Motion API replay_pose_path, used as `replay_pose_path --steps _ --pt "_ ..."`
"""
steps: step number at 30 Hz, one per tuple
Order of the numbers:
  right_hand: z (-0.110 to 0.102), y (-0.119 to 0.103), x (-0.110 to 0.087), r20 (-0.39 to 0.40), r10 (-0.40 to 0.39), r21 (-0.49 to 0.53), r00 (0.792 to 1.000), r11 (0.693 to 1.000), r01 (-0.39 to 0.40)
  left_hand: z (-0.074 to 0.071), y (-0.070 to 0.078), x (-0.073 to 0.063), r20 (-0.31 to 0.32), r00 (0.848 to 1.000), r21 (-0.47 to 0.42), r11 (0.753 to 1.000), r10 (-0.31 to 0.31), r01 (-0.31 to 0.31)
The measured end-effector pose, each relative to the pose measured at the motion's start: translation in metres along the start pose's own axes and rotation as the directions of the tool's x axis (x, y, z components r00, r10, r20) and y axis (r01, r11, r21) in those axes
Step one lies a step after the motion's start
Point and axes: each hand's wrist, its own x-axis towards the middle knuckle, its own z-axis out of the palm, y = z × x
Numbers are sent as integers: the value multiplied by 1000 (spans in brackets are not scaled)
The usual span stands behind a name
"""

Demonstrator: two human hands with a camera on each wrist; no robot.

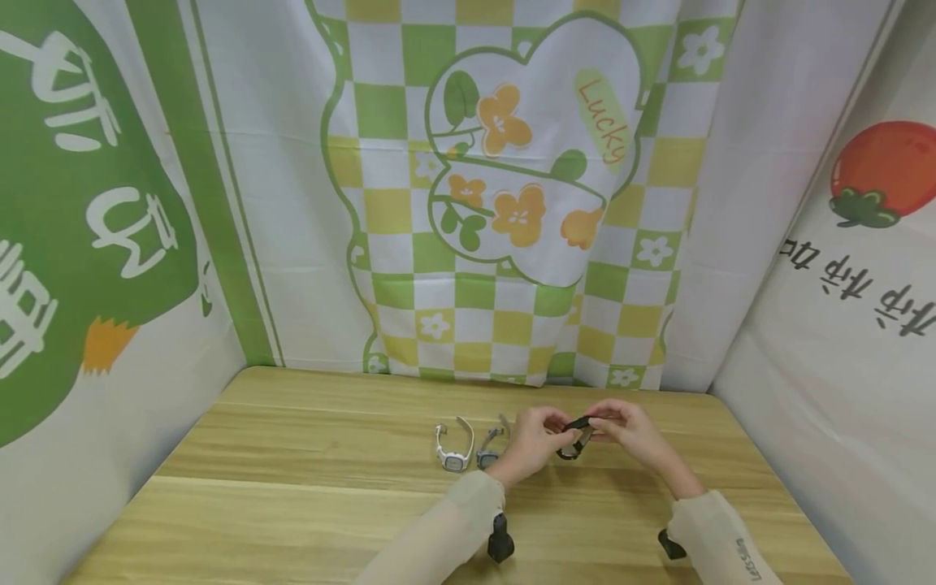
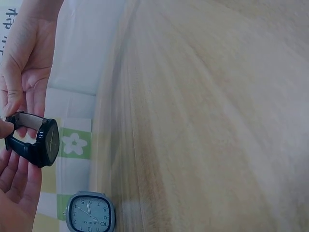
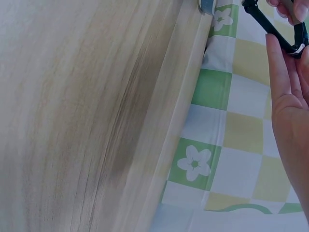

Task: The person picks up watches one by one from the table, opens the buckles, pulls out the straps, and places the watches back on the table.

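A black wristwatch (image 1: 574,447) is held between both hands above the table, its strap closed into a loop. My left hand (image 1: 532,443) pinches one side of the strap, thumb on top. From the other side my right hand (image 1: 634,429) grips the strap, near the metal buckle (image 3: 299,48) in the right wrist view. The round dark dial (image 2: 52,142) faces away from the palms in the left wrist view. Left of the hands a white watch (image 1: 455,464) rests on the table, and beside it a grey-blue watch (image 1: 487,461), partly hidden by my left hand.
The wood-grain table (image 1: 307,455) reaches back to a green, yellow and white checked curtain (image 1: 468,325). Printed cloths hang at the left (image 1: 44,203) and right (image 1: 841,341) sides. Black wrist mounts (image 1: 500,540) sit at both cuffs.
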Motion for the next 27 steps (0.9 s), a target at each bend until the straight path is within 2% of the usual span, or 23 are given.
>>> replay_pose_path --steps 8,18,27 --pt "-3 1 -1 7 16 -2 1000 1000 -16 -1 2 1 15 999 -10 1000 -29 29" --pt "-3 2 2 33 7 -8 999 1000 -6 -2 2 2 31 999 -28 1000 -6 7" --pt "-4 2 2 28 5 -29 1000 1000 -4 0 1 2 21 1000 -3 1000 3 -3"
